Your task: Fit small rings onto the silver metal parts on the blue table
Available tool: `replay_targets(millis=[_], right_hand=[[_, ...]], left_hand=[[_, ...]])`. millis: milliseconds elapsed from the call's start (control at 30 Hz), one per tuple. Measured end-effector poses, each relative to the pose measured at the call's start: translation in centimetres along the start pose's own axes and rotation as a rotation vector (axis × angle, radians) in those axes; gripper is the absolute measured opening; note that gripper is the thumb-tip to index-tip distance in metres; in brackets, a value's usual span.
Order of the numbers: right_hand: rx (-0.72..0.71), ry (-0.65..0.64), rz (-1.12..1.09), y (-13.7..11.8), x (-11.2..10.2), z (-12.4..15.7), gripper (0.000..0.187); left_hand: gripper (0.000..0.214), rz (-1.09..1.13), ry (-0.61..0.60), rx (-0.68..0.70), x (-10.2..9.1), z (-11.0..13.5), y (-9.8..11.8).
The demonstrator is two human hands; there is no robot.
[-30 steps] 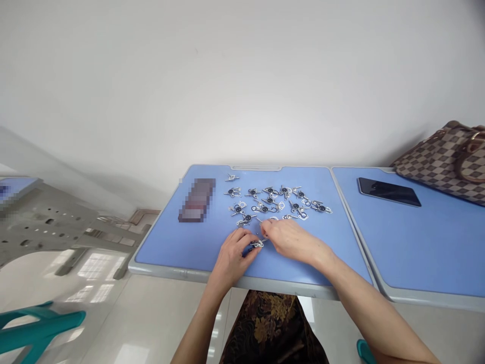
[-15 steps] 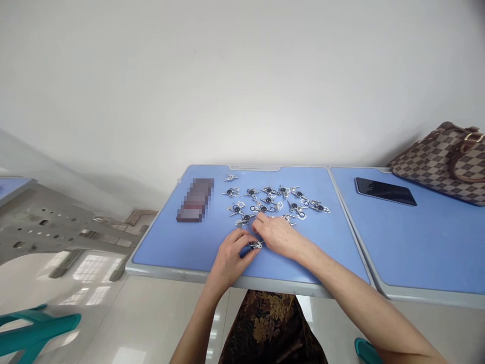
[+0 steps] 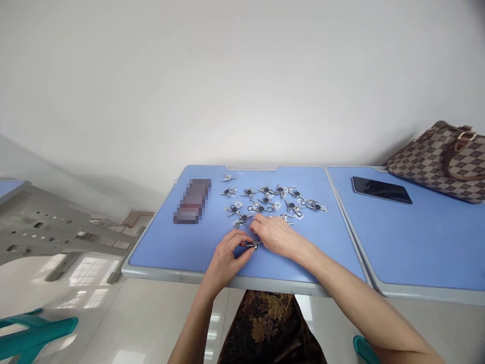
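Both my hands meet over the near middle of a blue table. My left hand pinches a small silver metal clasp between thumb and fingers. My right hand is curled, its fingertips closed on the same clasp from the right. Just beyond the hands lies a scatter of several similar silver and black metal clasps, with one apart at the far left of the group.
A blurred dark rectangular object lies on the table's left. A second blue table to the right bears a black phone and a checkered brown handbag. A teal chair stands at lower left.
The view has drifted slightly. My right hand drew in a little toward my left hand; both keep hold of the small clasp.
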State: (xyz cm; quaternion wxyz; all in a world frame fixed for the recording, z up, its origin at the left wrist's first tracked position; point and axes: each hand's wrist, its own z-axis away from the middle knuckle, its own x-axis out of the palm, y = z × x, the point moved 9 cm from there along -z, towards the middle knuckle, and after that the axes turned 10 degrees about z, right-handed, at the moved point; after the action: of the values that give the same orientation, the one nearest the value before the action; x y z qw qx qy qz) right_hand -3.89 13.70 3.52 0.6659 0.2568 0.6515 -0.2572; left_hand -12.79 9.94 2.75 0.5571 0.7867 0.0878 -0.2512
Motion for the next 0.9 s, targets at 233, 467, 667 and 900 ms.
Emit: replay_targets(millis=[233, 467, 667, 900], right_hand=[[-0.045, 0.071, -0.148, 0.6, -1.6, 1.0, 0.015], [-0.137, -0.001, -0.167, -0.6, -1.8, 1.7, 0.011], [-0.112, -0.090, -0.065, -0.8, -1.2, 1.4, 0.012], [-0.093, -0.115, -0.004, -0.8, -0.9, 1.5, 0.015]], left_hand=[[0.010, 0.045, 0.011, -0.002, -0.5, 0.0, -0.5], [0.011, 0.092, 0.002, -0.046, -0.8, 0.1, -1.0], [0.012, 0.082, 0.013, -0.075, -2.2, 0.4, -1.8], [0.010, -0.210, 0.043, -0.001, -2.9, -1.8, -1.2]])
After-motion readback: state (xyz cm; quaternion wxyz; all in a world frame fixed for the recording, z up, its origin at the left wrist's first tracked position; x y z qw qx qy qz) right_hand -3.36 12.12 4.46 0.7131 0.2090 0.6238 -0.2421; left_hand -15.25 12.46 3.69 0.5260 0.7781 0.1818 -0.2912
